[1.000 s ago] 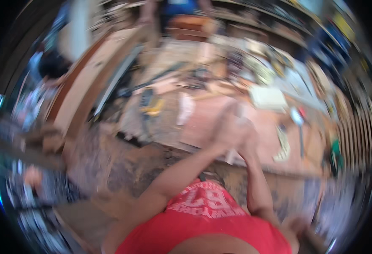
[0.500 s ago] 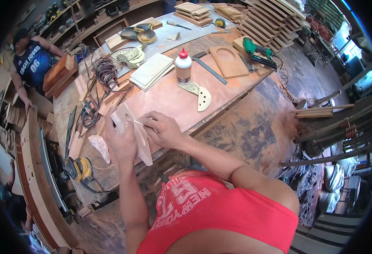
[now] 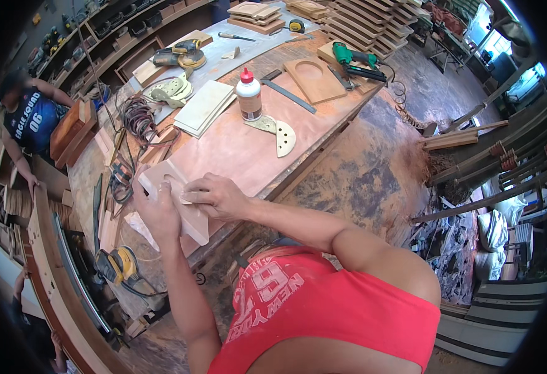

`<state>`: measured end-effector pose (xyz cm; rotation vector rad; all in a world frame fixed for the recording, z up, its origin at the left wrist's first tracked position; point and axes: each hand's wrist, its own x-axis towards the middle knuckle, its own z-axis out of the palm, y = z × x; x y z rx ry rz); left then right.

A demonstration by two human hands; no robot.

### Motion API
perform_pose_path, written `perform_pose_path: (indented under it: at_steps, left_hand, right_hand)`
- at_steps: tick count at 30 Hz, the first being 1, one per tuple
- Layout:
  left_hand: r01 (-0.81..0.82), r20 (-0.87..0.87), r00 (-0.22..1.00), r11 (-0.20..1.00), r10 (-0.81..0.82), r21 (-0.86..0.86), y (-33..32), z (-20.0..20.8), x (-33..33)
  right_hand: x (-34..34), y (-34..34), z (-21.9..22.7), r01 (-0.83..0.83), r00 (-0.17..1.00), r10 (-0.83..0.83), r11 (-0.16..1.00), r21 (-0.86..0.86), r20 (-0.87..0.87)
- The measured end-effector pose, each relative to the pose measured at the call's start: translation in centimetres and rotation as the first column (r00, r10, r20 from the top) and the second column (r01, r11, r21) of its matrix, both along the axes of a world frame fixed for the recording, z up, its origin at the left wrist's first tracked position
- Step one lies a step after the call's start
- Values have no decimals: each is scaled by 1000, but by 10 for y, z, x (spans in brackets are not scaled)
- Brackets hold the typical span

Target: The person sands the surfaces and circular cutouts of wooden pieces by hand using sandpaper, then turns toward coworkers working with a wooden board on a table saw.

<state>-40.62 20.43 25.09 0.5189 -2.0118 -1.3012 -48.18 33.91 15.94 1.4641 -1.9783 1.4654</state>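
a cluttered woodshop bench [image 3: 236, 149] dusted orange stretches away beyond the hands, with a white glue bottle [image 3: 248, 95] and a pale half-round template with holes [image 3: 284, 137] well past the right hand, cream boards [image 3: 204, 107] farther out, and a yellow sander [image 3: 119, 265] hanging below the left forearm. the left hand [image 3: 156, 210] is closed around the near side of a flat pale wooden panel [image 3: 183, 206] at the bench's front edge, while the right hand [image 3: 218, 196] presses a small folded pad, probably sandpaper, flat on its face with fingers curled over it. it would likely go best with the left grip steady and even strokes along the routed groove; the panel looks smooth, light pinkish, with a shallow curved recess near the left fingers.
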Motion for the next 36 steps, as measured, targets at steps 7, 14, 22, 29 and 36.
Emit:
perform_pose_path:
  at_steps: [7, 14, 22, 29, 36]
  left_hand:
    - [29, 13, 999, 999, -30, 30, -3, 3, 2]
    - [32, 25, 999, 992, -29, -124, -12, -1, 16]
    - [255, -129, 965, 936, -230, 242, -30, -1, 33]
    - [116, -10, 993, 986, -116, 117, -33, -14, 43]
    - [-130, -25, 991, 990, 129, -55, -8, -6, 38]
  right_hand:
    - [0, -2, -7, -46, 998, 45, 999, -14, -51]
    - [-24, 22, 21, -43, 823, -111, 966, 257, 557]
    - [-25, -4, 2, -387, 456, 264, 919, -78, 850]
    - [-9, -38, 1, -350, 713, 272, 937, -8, 646]
    - [1, -46, 1, -363, 493, 409, 899, -246, 767]
